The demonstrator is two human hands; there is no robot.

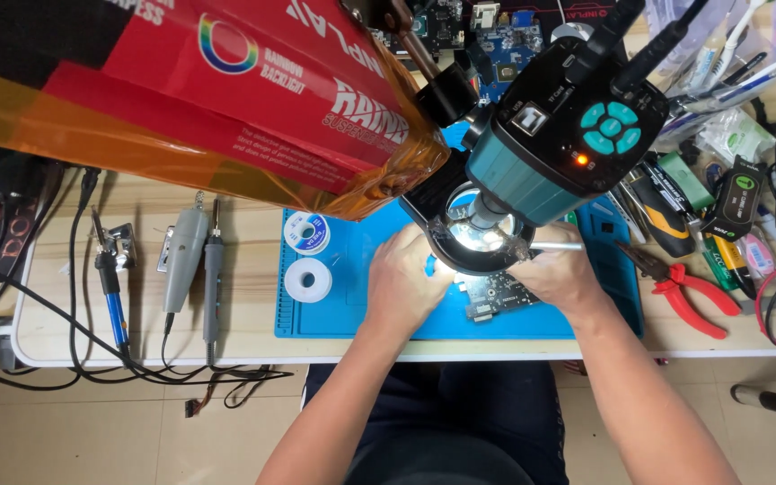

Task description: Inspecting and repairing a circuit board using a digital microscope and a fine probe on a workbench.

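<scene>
Circuit board (500, 295) flat, long axis L-R, betw. both hands (410, 274).

Under the left hand (409, 274) and the right hand (557, 274) lies a bright blue mat (361, 314). Between the hands is a dark circuit board (500, 295) with tiny silver bits. Just above the hands, the microscope (554, 135) is teal and black, with teal buttons and one small orange light. Its ring light (478, 235) glows white. Left of the left hand sit two white solder spools (307, 260), one with a blue label. Right of the right hand lie red-handled pliers (689, 292). Up and left of the hands, a red box (253, 81) has white letters and a rainbow ring, with orange see-through film over it. The table (244, 296) is pale wood.
</scene>
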